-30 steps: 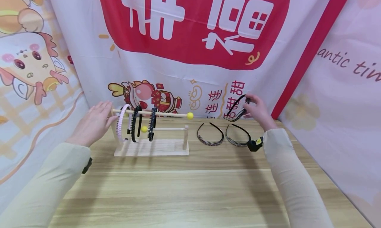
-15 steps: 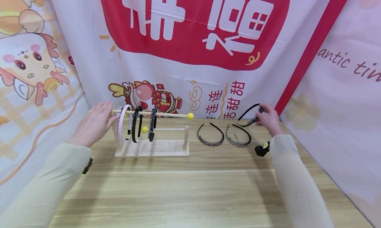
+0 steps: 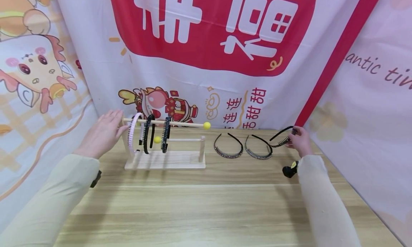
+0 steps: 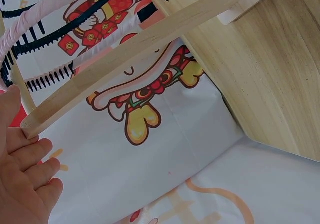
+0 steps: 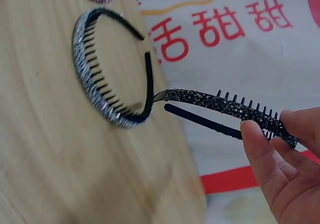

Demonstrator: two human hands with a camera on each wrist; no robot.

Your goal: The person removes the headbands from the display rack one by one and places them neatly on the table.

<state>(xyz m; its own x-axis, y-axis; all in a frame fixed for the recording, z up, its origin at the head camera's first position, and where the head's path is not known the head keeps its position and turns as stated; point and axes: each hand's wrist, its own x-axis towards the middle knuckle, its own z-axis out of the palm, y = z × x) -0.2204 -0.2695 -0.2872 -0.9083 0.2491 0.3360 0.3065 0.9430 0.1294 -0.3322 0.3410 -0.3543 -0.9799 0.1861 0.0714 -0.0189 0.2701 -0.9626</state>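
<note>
My left hand [image 3: 103,133] rests against the top of the left upright of a wooden headband rack [image 3: 167,164]. In the left wrist view the hand's [image 4: 27,169] fingers lie relaxed at the upright's [image 4: 135,59] end. A pink headband [image 3: 130,134], a black headband [image 3: 146,136] and a dark glittery headband [image 3: 165,134] hang on its upper rod. Far right, my right hand [image 3: 300,141] pinches a black glittery toothed headband [image 5: 220,103] between thumb and fingers. Its free end is close beside a silver glittery headband [image 5: 90,74] on the table; whether they touch, I cannot tell.
Another glittery headband [image 3: 228,155] lies left of the silver one, teeth upward. Yellow balls cap the rack's upper rod [image 3: 207,125] and lower rod [image 3: 157,140]. Printed cloth [image 3: 180,66] closes off the back and both sides of the wooden table [image 3: 206,211].
My right hand has carried its headband rightward and down, from in front of the back cloth to low beside the silver headband. The left hand stays at the rack's upright.
</note>
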